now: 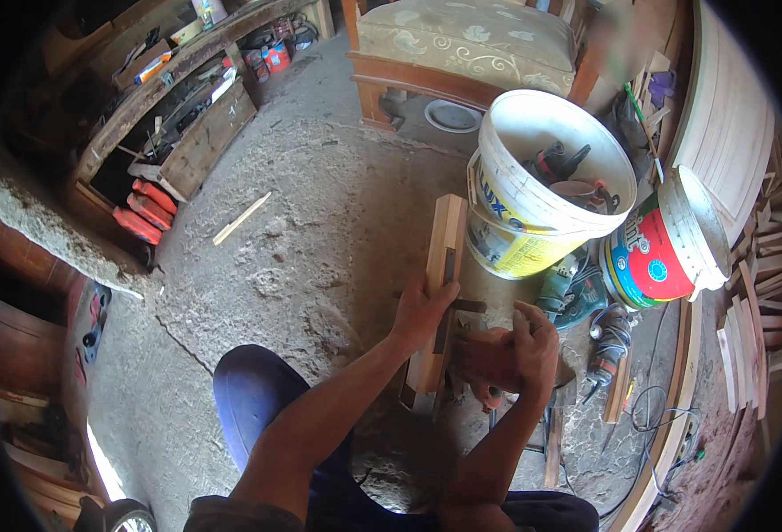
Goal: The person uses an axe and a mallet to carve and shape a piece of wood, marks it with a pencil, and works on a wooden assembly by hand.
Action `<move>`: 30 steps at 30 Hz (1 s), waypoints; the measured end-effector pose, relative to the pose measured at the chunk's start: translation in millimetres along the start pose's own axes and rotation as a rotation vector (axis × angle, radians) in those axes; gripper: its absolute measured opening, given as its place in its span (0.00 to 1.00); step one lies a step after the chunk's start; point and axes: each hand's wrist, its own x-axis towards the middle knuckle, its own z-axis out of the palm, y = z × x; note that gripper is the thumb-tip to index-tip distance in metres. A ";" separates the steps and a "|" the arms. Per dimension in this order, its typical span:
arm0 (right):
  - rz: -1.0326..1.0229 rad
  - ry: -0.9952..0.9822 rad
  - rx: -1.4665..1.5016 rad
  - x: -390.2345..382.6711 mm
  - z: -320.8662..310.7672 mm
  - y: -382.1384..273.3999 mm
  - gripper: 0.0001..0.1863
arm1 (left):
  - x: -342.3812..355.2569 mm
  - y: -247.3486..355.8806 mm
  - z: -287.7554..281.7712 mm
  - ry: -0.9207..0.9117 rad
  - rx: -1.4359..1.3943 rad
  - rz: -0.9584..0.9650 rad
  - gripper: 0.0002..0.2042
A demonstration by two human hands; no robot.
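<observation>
Pale wood forms the single plank (442, 266), which is gripped mid-length by the left hand (422, 312) and stood on the sawdust floor (320, 230). A reddish power tool (484, 359) is clasped by the right hand (533, 341) just beside it. Two buckets (542, 191) are seen beyond, one upright, one tipped (666, 248).

The plank (444, 266) under the left hand (422, 310) is pale, bare wood, planed smooth and matt. The right hand (533, 341) rests on a reddish tool (488, 359), perhaps plastic; blur hides its finish. The bucket (533, 222) is glossy white plastic. The floor (320, 230) is rough, dusty concrete. The cushion (462, 35) is patterned cloth, matt. Slats (750, 346) are raw wood.
</observation>
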 end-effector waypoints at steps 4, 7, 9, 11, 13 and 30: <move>0.044 -0.075 0.059 -4.7 3.1 -16.4 0.16 | 12.3 -21.9 -14.8 -0.093 -0.469 -0.153 0.27; 0.080 -0.105 0.063 -4.8 0.3 -14.5 0.17 | 8.8 0.0 -10.6 0.041 -0.402 -0.170 0.31; 0.083 -0.113 0.069 -4.2 -1.8 -9.1 0.17 | 11.4 -1.0 -17.9 -0.003 -0.279 -0.193 0.35; 0.092 -0.122 0.085 -3.5 -1.4 -9.5 0.17 | 14.7 3.5 -24.5 -0.014 -0.183 -0.212 0.38; 0.116 -0.129 0.092 -2.4 -0.2 -14.6 0.17 | 16.0 5.9 -28.7 0.007 -0.119 -0.240 0.41; 0.179 -0.139 0.123 -2.2 3.7 -15.0 0.19 | 9.4 11.0 -22.9 0.042 0.109 -0.051 0.29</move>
